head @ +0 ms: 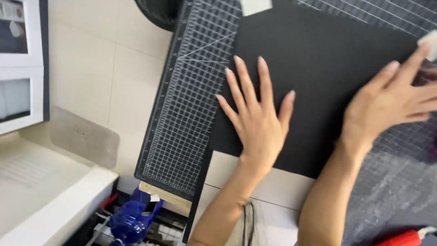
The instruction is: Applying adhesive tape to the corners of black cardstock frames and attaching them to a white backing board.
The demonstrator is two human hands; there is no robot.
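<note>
While left hand [257,120] presses black sheet [318,68] w/ fingers wide, right hand [391,102] lies flat nr its right edge.

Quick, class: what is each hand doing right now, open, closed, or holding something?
Left hand: open, fingers spread, flat on the black sheet.
Right hand: open on the sheet, fingertips touching a small white piece.

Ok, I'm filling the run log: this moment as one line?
left hand: flat on black sheet | right hand: on sheet's right edge | under: gridded cutting mat
</note>
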